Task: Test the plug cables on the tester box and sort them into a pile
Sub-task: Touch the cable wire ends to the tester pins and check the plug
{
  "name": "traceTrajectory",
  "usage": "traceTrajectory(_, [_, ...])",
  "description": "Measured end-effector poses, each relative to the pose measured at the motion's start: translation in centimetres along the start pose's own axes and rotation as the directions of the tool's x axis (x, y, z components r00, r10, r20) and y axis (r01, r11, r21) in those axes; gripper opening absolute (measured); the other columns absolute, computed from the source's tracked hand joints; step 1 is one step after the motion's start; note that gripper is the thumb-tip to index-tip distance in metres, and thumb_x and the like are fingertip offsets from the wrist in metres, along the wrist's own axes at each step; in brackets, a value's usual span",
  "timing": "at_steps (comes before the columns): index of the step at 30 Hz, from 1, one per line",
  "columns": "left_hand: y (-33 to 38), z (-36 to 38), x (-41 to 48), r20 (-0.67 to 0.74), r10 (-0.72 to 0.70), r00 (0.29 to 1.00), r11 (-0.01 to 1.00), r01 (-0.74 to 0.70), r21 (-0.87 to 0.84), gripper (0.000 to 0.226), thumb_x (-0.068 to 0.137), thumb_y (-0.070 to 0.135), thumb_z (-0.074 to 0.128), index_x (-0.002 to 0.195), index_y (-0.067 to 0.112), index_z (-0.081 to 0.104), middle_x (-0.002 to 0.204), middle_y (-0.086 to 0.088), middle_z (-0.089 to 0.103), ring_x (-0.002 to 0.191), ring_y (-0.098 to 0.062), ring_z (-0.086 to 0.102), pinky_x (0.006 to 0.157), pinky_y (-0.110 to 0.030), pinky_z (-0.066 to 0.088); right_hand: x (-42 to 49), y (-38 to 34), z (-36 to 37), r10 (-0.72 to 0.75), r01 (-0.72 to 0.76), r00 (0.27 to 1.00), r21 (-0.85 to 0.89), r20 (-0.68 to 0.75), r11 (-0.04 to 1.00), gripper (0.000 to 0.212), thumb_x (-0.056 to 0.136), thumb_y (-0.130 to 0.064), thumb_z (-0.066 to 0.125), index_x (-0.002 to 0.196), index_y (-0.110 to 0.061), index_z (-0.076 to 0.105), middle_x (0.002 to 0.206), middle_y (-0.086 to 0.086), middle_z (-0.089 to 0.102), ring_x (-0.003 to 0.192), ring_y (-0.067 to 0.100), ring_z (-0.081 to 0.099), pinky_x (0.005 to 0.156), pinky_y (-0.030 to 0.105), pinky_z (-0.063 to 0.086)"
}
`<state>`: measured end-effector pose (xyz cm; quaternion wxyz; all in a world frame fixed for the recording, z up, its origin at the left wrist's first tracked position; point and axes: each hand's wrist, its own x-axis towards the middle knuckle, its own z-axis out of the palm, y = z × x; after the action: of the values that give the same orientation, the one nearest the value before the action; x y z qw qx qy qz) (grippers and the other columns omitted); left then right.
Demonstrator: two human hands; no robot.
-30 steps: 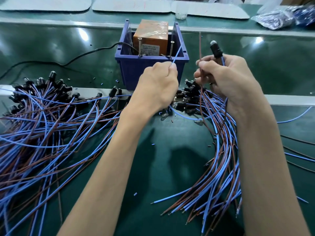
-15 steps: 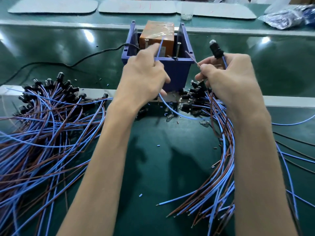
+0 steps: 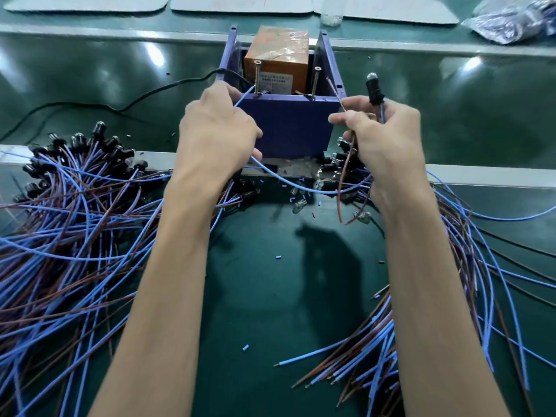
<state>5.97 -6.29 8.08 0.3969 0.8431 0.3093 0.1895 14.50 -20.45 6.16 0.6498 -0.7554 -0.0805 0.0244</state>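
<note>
The blue tester box (image 3: 288, 124) stands in the middle, an orange unit (image 3: 276, 60) inside and two upright metal screws (image 3: 256, 76) at its front rim. My left hand (image 3: 216, 130) pinches a blue wire (image 3: 243, 96) whose tip reaches the left screw. My right hand (image 3: 382, 136) pinches a brown wire (image 3: 335, 90) pointing toward the right screw and also holds the black plug (image 3: 373, 88) of the same cable upright. A pile of blue and brown plug cables (image 3: 69, 206) lies at the left. Another bunch of cables (image 3: 469, 266) lies at the right under my right forearm.
A black power cord (image 3: 126, 105) runs left from the box. Small glass bulbs (image 3: 299, 203) and bits of wire insulation lie in front of the box. Grey mats (image 3: 240, 4) and a plastic bag (image 3: 511, 19) lie at the far edge. A metal rail (image 3: 481, 176) crosses the green table.
My left hand has carried the blue wire's tip left to the left screw. My right hand has swung the brown wire's end toward the right screw. The view came closer to the box.
</note>
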Motion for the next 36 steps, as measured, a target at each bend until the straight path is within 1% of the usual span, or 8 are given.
traceTrajectory(3, [-0.15, 0.04, 0.13, 0.004, -0.016, 1.0, 1.0, 0.016, 0.004, 0.036, 0.077, 0.003, 0.035, 0.102, 0.026, 0.049, 0.077, 0.004, 0.071, 0.036, -0.001, 0.056, 0.051, -0.017, 0.04, -0.07, 0.04, 0.21, -0.006, 0.005, 0.999, 0.016, 0.051, 1.0, 0.019, 0.086, -0.007, 0.057, 0.081, -0.023, 0.067, 0.078, -0.005, 0.074, 0.05, -0.003, 0.051, 0.055, 0.01, 0.042])
traceTrajectory(7, [-0.14, -0.09, 0.29, -0.004, -0.027, 1.0, 1.0, 0.026, -0.008, 0.041, 0.075, 0.003, 0.031, 0.104, 0.027, 0.05, 0.074, 0.008, 0.069, 0.035, -0.002, 0.055, 0.042, -0.012, 0.037, -0.12, 0.06, 0.16, -0.013, 0.01, 0.997, 0.03, 0.08, 0.999, 0.023, 0.086, -0.006, 0.056, 0.078, -0.023, 0.067, 0.08, -0.004, 0.074, 0.048, -0.005, 0.049, 0.051, 0.008, 0.039])
traceTrajectory(10, [-0.09, -0.19, 0.14, 0.003, -0.024, 1.0, 1.0, 0.024, -0.005, 0.043, 0.075, 0.003, 0.031, 0.105, 0.027, 0.05, 0.076, 0.008, 0.07, 0.036, -0.002, 0.056, 0.048, -0.018, 0.039, -0.02, 0.02, 0.0, -0.009, 0.007, 0.997, 0.026, 0.076, 1.0, 0.024, 0.086, -0.006, 0.053, 0.078, -0.022, 0.068, 0.076, -0.004, 0.074, 0.049, 0.0, 0.047, 0.052, 0.011, 0.038])
traceTrajectory(13, [-0.04, -0.31, 0.01, 0.021, -0.009, 1.0, 1.0, 0.01, -0.015, 0.041, 0.076, 0.003, 0.032, 0.105, 0.027, 0.049, 0.079, 0.006, 0.07, 0.037, -0.001, 0.056, 0.037, -0.012, 0.035, 0.01, 0.03, -0.23, -0.005, 0.004, 0.998, 0.021, 0.064, 1.0, 0.024, 0.085, -0.005, 0.053, 0.076, -0.022, 0.068, 0.072, -0.006, 0.074, 0.051, 0.002, 0.045, 0.056, 0.015, 0.038])
traceTrajectory(16, [0.17, -0.33, -0.01, 0.021, -0.005, 1.0, 1.0, 0.005, -0.017, 0.037, 0.078, 0.002, 0.037, 0.103, 0.027, 0.049, 0.085, 0.001, 0.071, 0.036, 0.0, 0.056, 0.036, -0.007, 0.033, 0.05, -0.06, -0.42, -0.006, 0.005, 0.998, 0.02, 0.062, 1.0, 0.022, 0.082, -0.007, 0.057, 0.073, -0.023, 0.069, 0.075, -0.001, 0.074, 0.058, 0.003, 0.047, 0.06, 0.019, 0.037])
traceTrajectory(21, [0.1, -0.22, 0.11, 0.018, 0.015, 1.0, 1.0, -0.015, 0.014, 0.042, 0.084, 0.0, 0.034, 0.114, 0.025, 0.052, 0.074, 0.006, 0.068, 0.037, -0.001, 0.057, 0.038, -0.004, 0.036, 0.09, -0.15, -0.58, -0.01, 0.011, 0.997, -0.011, 0.071, 1.0, 0.023, 0.086, -0.009, 0.058, 0.072, -0.022, 0.069, 0.046, -0.019, 0.057, 0.052, -0.002, 0.046, 0.054, 0.015, 0.031])
traceTrajectory(25, [0.11, -0.22, 0.06, 0.016, 0.016, 1.0, 0.999, -0.016, 0.029, 0.046, 0.086, 0.0, 0.033, 0.122, 0.02, 0.053, 0.073, 0.006, 0.068, 0.038, 0.0, 0.057, 0.04, -0.003, 0.036, 0.04, -0.13, -0.59, -0.02, 0.021, 0.996, -0.005, 0.085, 1.0, 0.024, 0.085, -0.009, 0.058, 0.068, -0.023, 0.069, 0.05, -0.017, 0.06, 0.058, 0.001, 0.046, 0.057, 0.018, 0.031])
traceTrajectory(36, [0.23, -0.27, -0.12, 0.028, 0.027, 0.999, 0.999, -0.028, 0.043, 0.045, 0.088, 0.002, 0.032, 0.123, 0.021, 0.052, 0.073, 0.008, 0.068, 0.04, 0.001, 0.058, 0.041, -0.002, 0.036, 0.02, -0.12, -0.68, -0.016, 0.018, 0.995, -0.017, 0.1, 1.0, 0.024, 0.085, -0.009, 0.06, 0.068, -0.022, 0.07, 0.059, -0.014, 0.057, 0.068, 0.004, 0.045, 0.062, 0.021, 0.033])
